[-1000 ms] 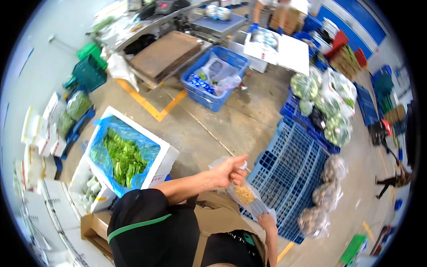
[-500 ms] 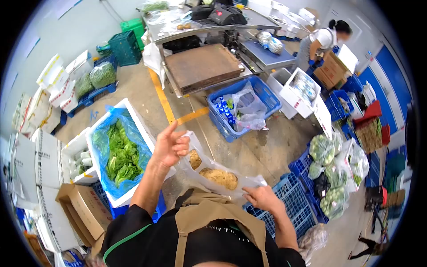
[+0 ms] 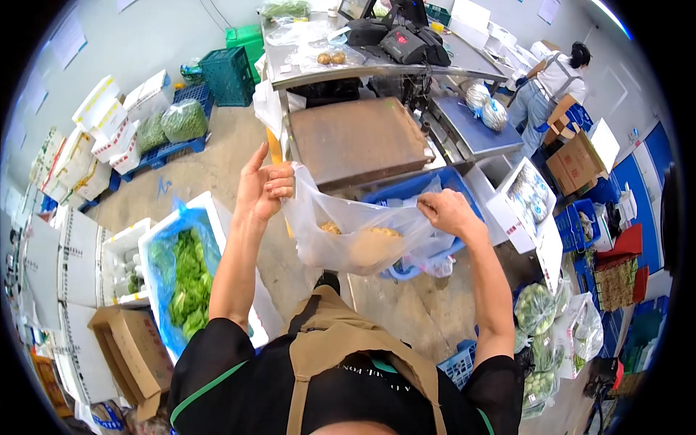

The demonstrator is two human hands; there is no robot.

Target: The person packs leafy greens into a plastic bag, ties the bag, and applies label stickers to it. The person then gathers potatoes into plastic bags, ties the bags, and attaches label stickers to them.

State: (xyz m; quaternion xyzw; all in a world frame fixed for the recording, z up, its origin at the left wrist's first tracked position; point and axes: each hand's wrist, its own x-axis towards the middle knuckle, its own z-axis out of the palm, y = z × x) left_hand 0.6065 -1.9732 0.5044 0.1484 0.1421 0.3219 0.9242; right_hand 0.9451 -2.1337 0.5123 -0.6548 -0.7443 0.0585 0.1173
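A translucent plastic bag [image 3: 319,250] hangs stretched in front of my body, with a few light-brown lumps that look like potatoes [image 3: 377,246] showing inside. My left hand [image 3: 267,185] is closed on the bag's upper left corner, its fingers curled and the thumb pointing up. At the upper right corner, my right hand [image 3: 451,214] pinches the plastic between thumb and fingers. Behind the bag, partly covered by it, stands a blue crate [image 3: 464,190] with plastic bags in it.
A foam box [image 3: 205,210] of leafy greens is at my left, near an open carton [image 3: 138,355]. Ahead are a metal table [image 3: 312,76] and a low platform [image 3: 355,141]. Bagged green vegetables [image 3: 536,312] lie right. Another person [image 3: 547,94] stands at the back right.
Both hands have risen and moved forward with the bag, which now hangs higher, over the blue crate's near side. My view has shifted closer to the table. The other person has changed posture.
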